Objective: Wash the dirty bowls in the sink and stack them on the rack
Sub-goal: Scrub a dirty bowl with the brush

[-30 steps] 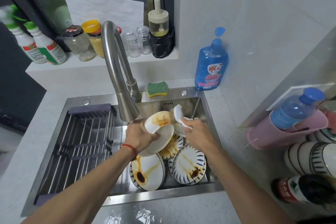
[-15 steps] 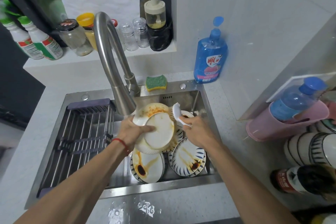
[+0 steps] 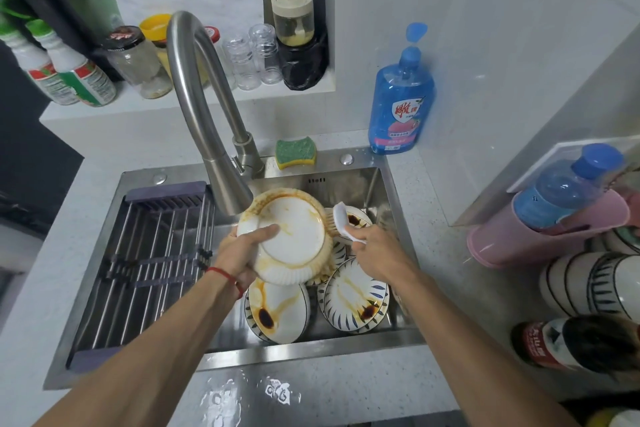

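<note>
— Item, nearest: what is recorded at the front of the sink (image 3: 311,347)?

— Two stained bowls with blue-striped rims (image 3: 277,314) (image 3: 353,298) are listed, lying in the basin side by side, openings tilted up toward the camera, dark sauce pooled low in each.

— And above them?

— A white ribbed bowl (image 3: 291,239) is held over the basin just below the faucet (image 3: 207,107) head. It is tipped on edge, its underside turned toward the viewer, its opening facing away toward the back wall; brown streaks are seen along the rim. It is clamped by the left hand (image 3: 242,253), fingers laid across the base.

— The other hand?

— The right hand (image 3: 377,250) is closed around the white handle of a scrub brush (image 3: 341,222). The handle's long axis runs up and left from the hand, bristles pressed against the bowl's right rim.

— Further entries?

— A folding rack (image 3: 152,260) is laid over the left half of the sink. Behind, a green sponge (image 3: 296,152) and a blue detergent bottle (image 3: 401,104) are noted on the counter.
</note>
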`<move>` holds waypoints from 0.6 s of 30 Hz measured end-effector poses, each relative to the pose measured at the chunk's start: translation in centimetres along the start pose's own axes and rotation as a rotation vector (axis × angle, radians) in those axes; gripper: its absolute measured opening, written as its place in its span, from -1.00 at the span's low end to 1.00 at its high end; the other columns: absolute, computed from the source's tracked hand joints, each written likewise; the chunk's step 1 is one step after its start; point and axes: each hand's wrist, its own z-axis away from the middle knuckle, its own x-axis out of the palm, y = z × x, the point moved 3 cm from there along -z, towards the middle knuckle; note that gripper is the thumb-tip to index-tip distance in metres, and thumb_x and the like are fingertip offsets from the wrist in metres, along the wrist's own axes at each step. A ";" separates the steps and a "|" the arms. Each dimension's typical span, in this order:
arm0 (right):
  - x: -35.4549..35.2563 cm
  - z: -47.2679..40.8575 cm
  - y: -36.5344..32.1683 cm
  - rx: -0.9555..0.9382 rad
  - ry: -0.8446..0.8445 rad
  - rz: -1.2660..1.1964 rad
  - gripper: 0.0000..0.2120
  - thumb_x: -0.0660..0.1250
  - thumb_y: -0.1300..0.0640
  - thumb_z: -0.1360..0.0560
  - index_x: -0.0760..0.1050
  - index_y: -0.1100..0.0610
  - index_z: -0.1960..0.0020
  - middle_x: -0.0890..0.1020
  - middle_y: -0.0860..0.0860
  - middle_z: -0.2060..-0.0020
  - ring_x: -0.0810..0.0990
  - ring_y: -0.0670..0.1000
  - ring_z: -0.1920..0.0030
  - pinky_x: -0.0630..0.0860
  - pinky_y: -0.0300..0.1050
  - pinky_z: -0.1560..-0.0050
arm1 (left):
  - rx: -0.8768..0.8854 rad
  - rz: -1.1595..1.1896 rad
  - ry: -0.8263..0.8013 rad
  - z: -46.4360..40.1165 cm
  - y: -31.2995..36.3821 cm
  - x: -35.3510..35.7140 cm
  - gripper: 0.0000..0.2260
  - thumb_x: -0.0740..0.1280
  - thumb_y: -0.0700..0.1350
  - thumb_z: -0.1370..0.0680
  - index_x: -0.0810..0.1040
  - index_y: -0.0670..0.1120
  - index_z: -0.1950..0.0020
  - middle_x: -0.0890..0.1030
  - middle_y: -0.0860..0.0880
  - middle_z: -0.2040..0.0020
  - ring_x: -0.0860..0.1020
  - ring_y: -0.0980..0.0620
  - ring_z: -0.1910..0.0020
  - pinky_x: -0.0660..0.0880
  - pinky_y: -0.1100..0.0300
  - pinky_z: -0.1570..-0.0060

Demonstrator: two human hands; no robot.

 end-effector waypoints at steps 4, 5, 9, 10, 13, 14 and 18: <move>1.1 1.3 -0.1 -0.037 -0.028 0.058 -0.55 0.21 0.04 -0.69 0.34 -0.28 -0.52 0.59 0.03 -0.28 0.60 0.13 -0.13 0.59 0.12 -0.13 | -0.027 0.052 0.072 -0.6 -0.4 -0.7 -0.63 0.54 -0.25 -0.49 0.60 -0.14 -0.28 0.72 -0.19 -0.14 0.70 -0.26 -0.06 0.65 -0.26 0.20; 1.3 1.5 -0.1 -0.030 -0.025 0.053 -0.56 0.20 0.03 -0.69 0.34 -0.29 -0.52 0.59 0.03 -0.29 0.60 0.14 -0.15 0.58 0.15 -0.16 | -0.037 0.061 0.069 -0.6 -0.5 -0.6 -0.62 0.53 -0.23 -0.50 0.60 -0.14 -0.30 0.72 -0.20 -0.15 0.69 -0.27 -0.08 0.65 -0.27 0.19; 1.1 2.4 -0.3 -0.037 -0.013 0.068 -0.56 0.18 0.05 -0.70 0.33 -0.25 -0.54 0.55 0.04 -0.30 0.57 0.13 -0.20 0.55 0.12 -0.20 | -0.074 0.137 0.076 -0.5 -0.5 -0.2 -0.61 0.47 -0.20 -0.56 0.56 -0.16 -0.38 0.70 -0.21 -0.20 0.67 -0.27 -0.12 0.66 -0.19 0.27; 1.0 2.7 -0.4 -0.053 -0.017 0.072 -0.55 0.18 0.06 -0.70 0.32 -0.25 -0.55 0.55 0.02 -0.29 0.58 0.12 -0.19 0.56 0.11 -0.18 | -0.090 0.151 0.079 -0.5 -0.6 0.0 -0.61 0.46 -0.19 -0.56 0.54 -0.16 -0.39 0.68 -0.22 -0.21 0.66 -0.27 -0.12 0.66 -0.19 0.30; 1.0 3.1 -0.8 -0.058 0.059 0.084 -0.55 0.18 0.06 -0.71 0.31 -0.28 -0.54 0.60 0.03 -0.24 0.60 0.12 -0.13 0.58 0.13 -0.13 | -0.114 0.181 0.110 -0.5 -0.6 0.8 -0.59 0.48 -0.16 -0.56 0.51 -0.15 -0.38 0.68 -0.22 -0.21 0.66 -0.28 -0.11 0.66 -0.28 0.26; 1.3 3.3 -1.0 -0.078 0.071 0.110 -0.53 0.19 0.07 -0.70 0.29 -0.29 -0.55 0.61 0.04 -0.21 0.61 0.12 -0.11 0.58 0.10 -0.08 | -0.115 0.196 0.120 -0.6 -0.8 1.1 -0.59 0.48 -0.17 -0.55 0.50 -0.16 -0.38 0.68 -0.21 -0.18 0.66 -0.28 -0.09 0.65 -0.29 0.21; 1.9 4.0 -1.3 -0.070 0.072 0.152 -0.51 0.19 0.07 -0.70 0.26 -0.30 -0.56 0.62 0.06 -0.19 0.60 0.14 -0.10 0.50 0.03 0.02 | -0.139 0.277 0.088 0.3 -1.4 2.5 -0.78 0.35 -0.18 -0.65 0.47 -0.14 -0.28 0.63 -0.19 -0.09 0.59 -0.26 -0.13 0.54 -0.24 0.09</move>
